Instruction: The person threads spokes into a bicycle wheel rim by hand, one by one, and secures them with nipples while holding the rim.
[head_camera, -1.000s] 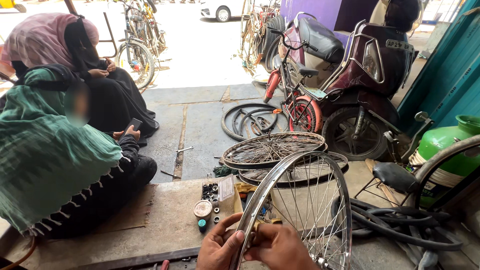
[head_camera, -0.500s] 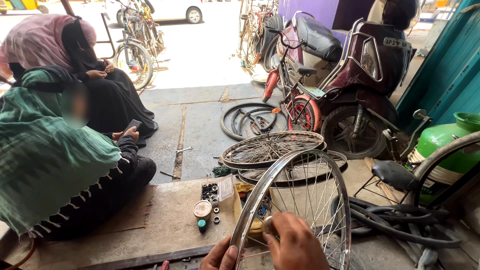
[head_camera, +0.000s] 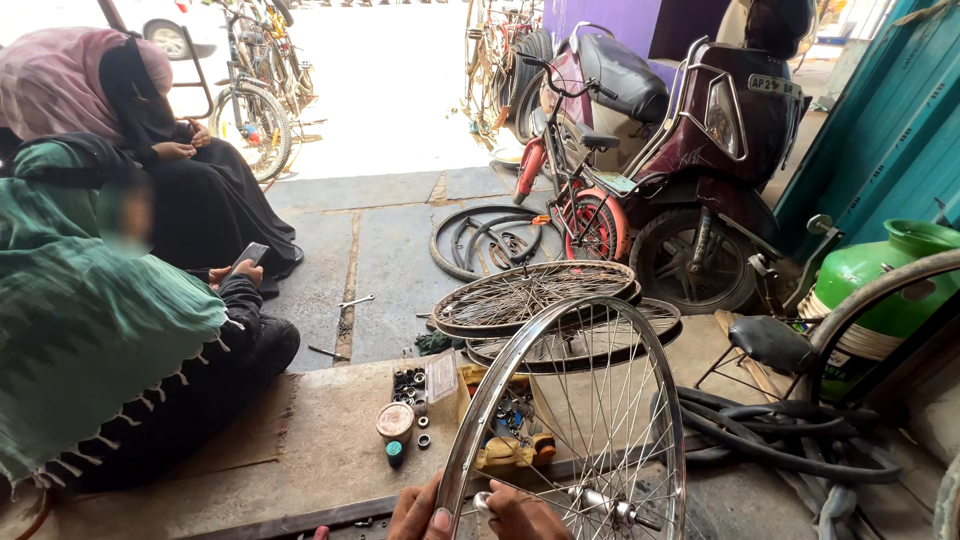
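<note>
I am pinching the wheel rim with my left hand and right hand, parts tray lying just beside, open floor stretching beyond.

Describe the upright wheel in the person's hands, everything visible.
The wheel is a bare bicycle rim of shiny silver metal, with no tyre, laced with thin wire spokes that run to a metal hub with an axle near the bottom edge. It stands upright, slightly tilted, above the workshop floor. The left hand grips its lower left rim; the right hand lies at the spokes beside the hub. Its lowest part is cut off from view.
</note>
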